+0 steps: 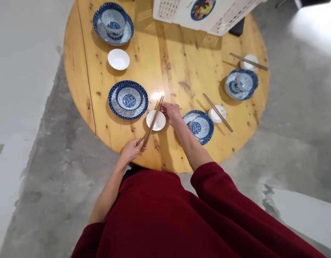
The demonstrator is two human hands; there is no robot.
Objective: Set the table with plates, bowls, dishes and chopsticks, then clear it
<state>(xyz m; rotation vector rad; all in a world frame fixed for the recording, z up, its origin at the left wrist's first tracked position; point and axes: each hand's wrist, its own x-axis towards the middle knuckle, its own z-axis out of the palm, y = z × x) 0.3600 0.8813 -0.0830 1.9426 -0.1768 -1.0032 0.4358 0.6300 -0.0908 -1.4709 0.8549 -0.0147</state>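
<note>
Brown chopsticks [154, 121] slant over a small white dish [160, 123] near the table's front edge. My left hand [131, 149] is closed round their near ends; a shorter-looking stick end also shows by its fingers. At the far ends, my right hand [171, 110] pinches the chopsticks with thumb and fingers, just beyond the dish's rim. Left of the dish sits a blue-patterned plate [113, 102] with a matching bowl [129, 99] in it. Partly behind my right forearm is another blue-rimmed plate [209, 123] with a bowl on it.
To the right, chopsticks [217, 111] lie across a white dish [221, 109], and more chopsticks [236, 56] across another. A stacked bowl and plate [253, 80] stand nearby. A white basket [181, 16] occupies the back; a white bowl [118, 59] and stacked plate [97, 21] are far left.
</note>
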